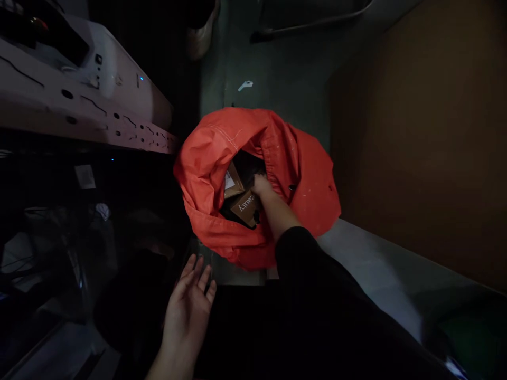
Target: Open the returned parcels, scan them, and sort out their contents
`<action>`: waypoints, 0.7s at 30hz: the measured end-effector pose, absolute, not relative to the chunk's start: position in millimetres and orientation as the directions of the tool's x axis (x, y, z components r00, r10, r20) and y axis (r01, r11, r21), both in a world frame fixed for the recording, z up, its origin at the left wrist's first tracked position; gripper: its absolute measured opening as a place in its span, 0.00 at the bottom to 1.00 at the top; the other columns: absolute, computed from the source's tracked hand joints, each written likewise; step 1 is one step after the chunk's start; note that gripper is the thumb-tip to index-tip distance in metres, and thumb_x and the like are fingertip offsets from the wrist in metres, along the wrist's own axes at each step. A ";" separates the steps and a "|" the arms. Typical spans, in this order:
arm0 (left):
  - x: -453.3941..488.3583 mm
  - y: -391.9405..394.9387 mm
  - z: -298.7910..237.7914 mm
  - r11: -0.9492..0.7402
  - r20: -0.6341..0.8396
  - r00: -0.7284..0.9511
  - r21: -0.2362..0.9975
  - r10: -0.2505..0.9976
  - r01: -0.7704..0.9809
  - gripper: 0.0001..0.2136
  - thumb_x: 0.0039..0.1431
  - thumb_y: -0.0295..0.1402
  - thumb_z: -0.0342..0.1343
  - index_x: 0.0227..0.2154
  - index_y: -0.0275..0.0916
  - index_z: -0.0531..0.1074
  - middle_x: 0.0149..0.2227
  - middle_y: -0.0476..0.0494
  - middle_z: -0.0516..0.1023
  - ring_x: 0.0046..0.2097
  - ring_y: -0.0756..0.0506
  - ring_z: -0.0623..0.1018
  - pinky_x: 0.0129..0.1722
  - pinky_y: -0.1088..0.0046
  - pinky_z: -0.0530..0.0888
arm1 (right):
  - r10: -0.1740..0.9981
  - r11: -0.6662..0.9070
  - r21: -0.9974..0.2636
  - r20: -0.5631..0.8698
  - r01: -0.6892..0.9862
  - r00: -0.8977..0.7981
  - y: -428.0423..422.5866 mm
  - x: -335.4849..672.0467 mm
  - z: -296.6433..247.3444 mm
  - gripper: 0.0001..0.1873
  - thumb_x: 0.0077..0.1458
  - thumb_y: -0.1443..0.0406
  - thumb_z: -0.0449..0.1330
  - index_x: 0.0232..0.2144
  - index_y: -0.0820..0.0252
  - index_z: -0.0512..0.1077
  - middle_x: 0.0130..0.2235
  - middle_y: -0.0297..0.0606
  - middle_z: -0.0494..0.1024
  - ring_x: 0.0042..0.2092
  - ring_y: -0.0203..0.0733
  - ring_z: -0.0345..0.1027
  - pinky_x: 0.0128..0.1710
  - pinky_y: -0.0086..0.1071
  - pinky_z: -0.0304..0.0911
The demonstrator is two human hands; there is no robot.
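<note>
An orange-red cloth bag [309,169] stands on the floor with its mouth open upward. Inside lie a brown cardboard box [242,207] with white lettering ending in "eauty" and another brown box [233,182] bearing a white label. My right hand [261,184] reaches down into the bag, at the edge of the lettered box. Its fingers are curled and partly hidden, so whether they grip anything does not show. Outside the bag, below its left side, my left hand [192,295] is held palm up with fingers spread, holding nothing.
A pale perforated metal beam [130,129] runs along the left, with a white device [119,68] behind it. At right stands a large brown panel [420,137]. A small white scrap [245,85] lies on the floor beyond the bag, near a shoe [200,39].
</note>
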State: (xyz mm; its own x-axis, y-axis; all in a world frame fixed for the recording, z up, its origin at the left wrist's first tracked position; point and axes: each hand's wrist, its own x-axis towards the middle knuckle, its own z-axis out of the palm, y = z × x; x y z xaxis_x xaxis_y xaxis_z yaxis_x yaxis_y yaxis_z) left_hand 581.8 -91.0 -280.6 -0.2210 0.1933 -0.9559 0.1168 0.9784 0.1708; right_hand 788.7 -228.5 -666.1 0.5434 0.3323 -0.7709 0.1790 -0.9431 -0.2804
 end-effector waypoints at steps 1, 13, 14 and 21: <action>582.0 -90.9 -280.2 0.980 -0.957 -0.222 0.163 0.185 0.116 0.14 0.65 0.24 0.50 0.47 0.40 0.78 0.53 0.43 0.79 0.45 0.46 0.81 0.37 0.69 0.78 | 0.320 -0.947 -0.264 -0.775 0.181 0.545 -231.4 781.7 -663.8 0.26 0.64 0.58 0.63 0.60 0.63 0.68 0.59 0.50 0.71 0.57 0.52 0.68 0.57 0.50 0.66; 571.1 -90.1 -282.3 0.973 -0.981 -0.076 0.163 0.177 0.163 0.17 0.55 0.26 0.59 0.48 0.42 0.77 0.54 0.41 0.78 0.46 0.45 0.81 0.39 0.69 0.78 | 0.618 -0.784 -0.514 -0.704 0.348 0.350 -257.1 644.2 -591.1 0.35 0.50 0.57 0.71 0.59 0.56 0.69 0.74 0.45 0.47 0.71 0.62 0.43 0.69 0.54 0.42; 572.3 -90.0 -280.2 0.969 -0.980 -0.052 0.184 0.195 0.163 0.16 0.55 0.26 0.59 0.48 0.41 0.77 0.53 0.41 0.78 0.46 0.45 0.81 0.39 0.70 0.78 | 0.587 -0.808 -0.488 -0.718 0.330 0.374 -254.3 646.2 -592.7 0.41 0.51 0.56 0.70 0.64 0.58 0.64 0.74 0.50 0.46 0.70 0.62 0.46 0.68 0.53 0.45; 567.7 -92.4 -270.3 0.952 -0.937 0.188 0.304 0.294 0.029 0.13 0.56 0.25 0.57 0.44 0.39 0.76 0.48 0.42 0.78 0.42 0.48 0.79 0.36 0.74 0.76 | 0.488 -0.873 -0.373 -0.689 0.315 0.535 -224.7 677.5 -541.5 0.58 0.48 0.52 0.70 0.73 0.62 0.50 0.58 0.61 0.71 0.56 0.63 0.68 0.55 0.47 0.61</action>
State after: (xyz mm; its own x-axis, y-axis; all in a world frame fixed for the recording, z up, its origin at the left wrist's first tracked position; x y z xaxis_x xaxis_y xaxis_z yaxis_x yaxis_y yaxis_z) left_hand 567.7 -92.4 -270.3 0.1876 0.2940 -0.9372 0.0288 0.9521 0.3045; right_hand 677.5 -224.7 -541.5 0.5354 0.4879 -0.6894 0.3153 -0.8727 -0.3728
